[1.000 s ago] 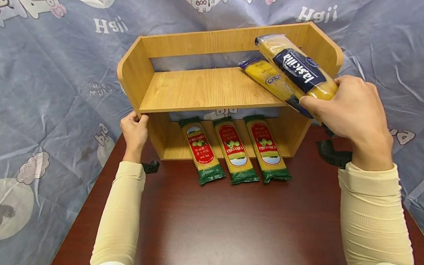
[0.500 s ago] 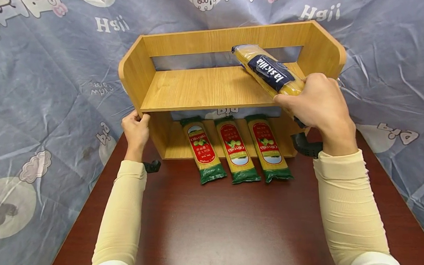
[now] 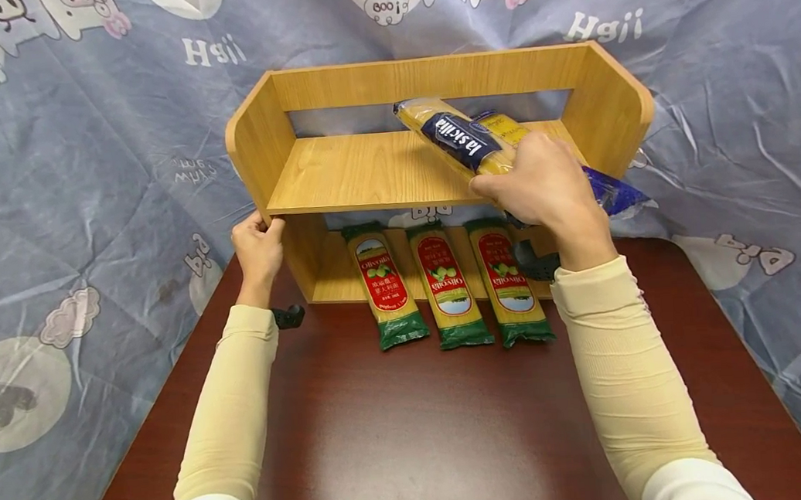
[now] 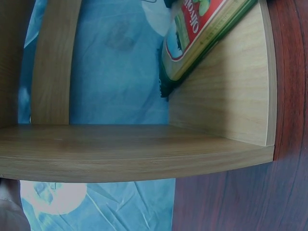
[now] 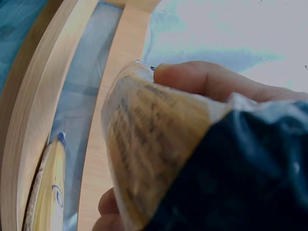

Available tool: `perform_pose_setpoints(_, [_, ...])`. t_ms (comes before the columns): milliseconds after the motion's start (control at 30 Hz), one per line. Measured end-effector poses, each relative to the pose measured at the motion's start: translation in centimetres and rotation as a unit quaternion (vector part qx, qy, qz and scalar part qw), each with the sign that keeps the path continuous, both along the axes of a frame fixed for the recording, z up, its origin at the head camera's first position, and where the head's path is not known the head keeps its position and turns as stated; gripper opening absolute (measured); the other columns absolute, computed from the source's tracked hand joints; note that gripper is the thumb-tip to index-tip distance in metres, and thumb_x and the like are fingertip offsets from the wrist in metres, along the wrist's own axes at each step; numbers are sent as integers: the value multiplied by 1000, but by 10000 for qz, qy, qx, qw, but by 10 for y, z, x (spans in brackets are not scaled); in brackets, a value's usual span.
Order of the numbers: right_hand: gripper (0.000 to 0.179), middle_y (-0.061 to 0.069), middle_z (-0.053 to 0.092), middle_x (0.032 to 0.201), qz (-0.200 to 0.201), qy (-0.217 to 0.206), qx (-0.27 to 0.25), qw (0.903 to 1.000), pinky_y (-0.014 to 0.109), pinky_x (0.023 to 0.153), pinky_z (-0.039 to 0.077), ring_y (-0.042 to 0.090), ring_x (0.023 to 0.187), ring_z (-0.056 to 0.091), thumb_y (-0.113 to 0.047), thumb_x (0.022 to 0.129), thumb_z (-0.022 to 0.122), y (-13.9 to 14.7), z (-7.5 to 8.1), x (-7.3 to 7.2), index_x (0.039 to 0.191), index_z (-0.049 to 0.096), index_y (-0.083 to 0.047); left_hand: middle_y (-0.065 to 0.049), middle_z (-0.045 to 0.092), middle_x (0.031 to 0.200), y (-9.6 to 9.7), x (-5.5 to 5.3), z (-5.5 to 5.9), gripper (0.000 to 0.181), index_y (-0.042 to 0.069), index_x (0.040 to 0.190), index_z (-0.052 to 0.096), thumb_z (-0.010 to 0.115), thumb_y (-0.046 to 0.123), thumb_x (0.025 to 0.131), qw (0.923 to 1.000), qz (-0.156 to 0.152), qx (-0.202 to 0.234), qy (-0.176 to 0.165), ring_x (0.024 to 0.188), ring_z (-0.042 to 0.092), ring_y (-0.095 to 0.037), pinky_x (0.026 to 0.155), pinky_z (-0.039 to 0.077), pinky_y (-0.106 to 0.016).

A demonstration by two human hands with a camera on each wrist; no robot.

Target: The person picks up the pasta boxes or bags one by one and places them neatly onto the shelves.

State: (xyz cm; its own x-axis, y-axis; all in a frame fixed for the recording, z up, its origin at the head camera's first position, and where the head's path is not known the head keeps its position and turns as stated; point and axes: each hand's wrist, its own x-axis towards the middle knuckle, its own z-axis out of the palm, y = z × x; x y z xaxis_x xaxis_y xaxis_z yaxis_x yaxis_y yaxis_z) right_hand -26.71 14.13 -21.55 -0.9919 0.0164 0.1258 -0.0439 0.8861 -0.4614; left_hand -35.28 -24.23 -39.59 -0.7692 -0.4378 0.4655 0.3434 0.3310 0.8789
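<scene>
My right hand (image 3: 549, 181) grips the near end of a La Sicilia pasta packet (image 3: 459, 139), yellow with a dark blue label. The packet slants over the upper board (image 3: 353, 168) of a wooden shelf. In the right wrist view the thumb and fingers lie on either side of this packet (image 5: 149, 134). A second yellow pasta packet (image 3: 503, 128) with a blue end lies on the board's right part. My hand partly hides it, and its blue end juts past the front edge. My left hand (image 3: 258, 248) grips the shelf's left side panel (image 3: 254, 148).
Three green-ended Olivoila spaghetti packets (image 3: 383, 278) lean in the lower compartment, their near ends reaching onto the dark red table (image 3: 413, 427). The shelf's right side panel (image 3: 610, 111) rises beside the second packet. A grey-blue printed cloth (image 3: 89, 186) hangs behind.
My right hand has moved left with the La Sicilia packet, from the shelf's right end toward the middle of the upper board. The second packet shows again behind it. My left hand stays put.
</scene>
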Motion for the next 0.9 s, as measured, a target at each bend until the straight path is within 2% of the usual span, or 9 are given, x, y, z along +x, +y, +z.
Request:
perform_pose_setpoints(233, [42,12,60,83,189,-21,114,9998,40,57,43,30,76,54,-46,83,70,-14,2,-17,83,61,-5,-22,74,89,-4,-2,0,17,-4,98,78,65,3,89,10000,-37,9,7,69,65,-9,57,48,-19])
perform_pose_setpoints(467, [48,15,61,97,281,-271,-35,9992,40,61,46,30,80,56,-46,86,71,-27,-4,-31,100,62,-1,-18,74,84,-2,-2,-4,15,-5,94,77,65,0,88,9999,-89,14,62,65,63,-7,54,47,-19])
perform_pose_setpoints(633, [41,15,60,97,339,-437,-133,9984,39,61,47,30,80,56,-42,87,70,-35,-11,-39,96,60,-3,-19,74,85,-1,-3,-5,14,-4,96,78,66,1,89,9999,-126,59,72,66,63,-8,54,47,-19])
perform_pose_setpoints(800, [37,11,57,87,265,-481,-142,9984,38,59,44,27,74,54,-41,88,70,-44,-17,-47,83,55,-7,-18,73,84,0,-2,-2,16,-6,97,76,64,-3,88,9997,-149,195,10,65,60,-7,54,45,-18])
perform_pose_setpoints(900, [38,6,49,76,248,-500,-156,9983,36,54,40,24,66,49,-41,88,69,-51,-20,-52,77,50,-10,-17,71,81,4,4,3,16,-9,95,75,61,-6,86,9995,-149,269,38,64,59,-8,54,44,-18])
